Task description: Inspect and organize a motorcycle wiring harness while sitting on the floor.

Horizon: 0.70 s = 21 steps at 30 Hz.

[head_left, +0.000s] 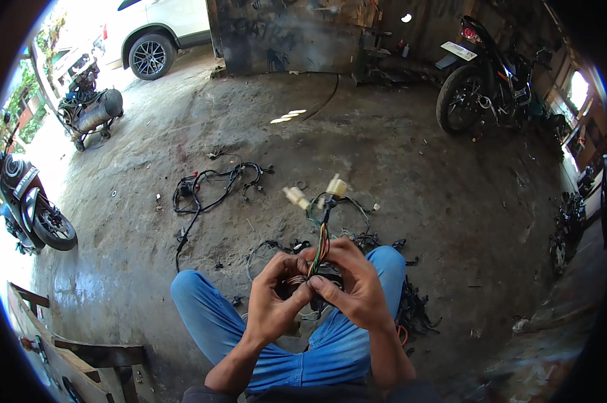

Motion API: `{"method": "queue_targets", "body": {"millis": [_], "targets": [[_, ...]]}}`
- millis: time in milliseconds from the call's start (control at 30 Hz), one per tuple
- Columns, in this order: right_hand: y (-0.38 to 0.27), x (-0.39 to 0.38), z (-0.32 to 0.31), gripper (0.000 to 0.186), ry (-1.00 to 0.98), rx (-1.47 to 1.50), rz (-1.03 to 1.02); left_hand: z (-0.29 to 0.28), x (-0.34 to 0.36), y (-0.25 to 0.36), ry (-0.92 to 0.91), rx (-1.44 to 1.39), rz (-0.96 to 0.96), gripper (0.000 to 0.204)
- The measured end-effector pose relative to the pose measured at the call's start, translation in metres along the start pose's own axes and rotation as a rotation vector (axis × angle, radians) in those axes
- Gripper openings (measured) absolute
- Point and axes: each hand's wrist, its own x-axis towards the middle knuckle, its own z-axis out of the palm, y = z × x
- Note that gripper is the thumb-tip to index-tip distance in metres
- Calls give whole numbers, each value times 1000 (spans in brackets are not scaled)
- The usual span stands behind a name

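Between my knees I hold a wiring harness (pixel 323 243), a bundle of orange, green and black wires. My left hand (pixel 276 292) pinches it from the left, thumb and fingers closed on the wires. From the right, my right hand (pixel 347 282) grips the same bundle, its thumb close to the left one. Past my fingers the harness runs upward to a cream connector (pixel 337 185) and a second cream connector (pixel 296 197). Darker wires hang below, partly hidden by my palms.
A black wiring harness (pixel 209 188) lies on the concrete floor ahead to the left. More dark wires (pixel 416 309) lie beside my right knee. A motorcycle (pixel 475 87) stands far right, a scooter (pixel 38 208) at left, an air compressor (pixel 99 111) behind it, and a wooden bench (pixel 82 352) near left.
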Motion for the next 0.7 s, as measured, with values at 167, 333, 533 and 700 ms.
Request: {"method": "queue_targets", "body": {"millis": [167, 333, 533, 700], "targets": [[19, -4, -2, 25, -77, -79, 44, 0, 5, 4, 2, -109, -102, 20], [22, -4, 8, 25, 45, 14, 71, -10, 10, -7, -19, -162, -176, 17], [25, 2, 7, 21, -8, -294, -7, -13, 11, -9, -5, -505, -271, 18], [19, 4, 11, 16, -27, -200, 51, -15, 12, -3, -4, -636, -341, 24]]}}
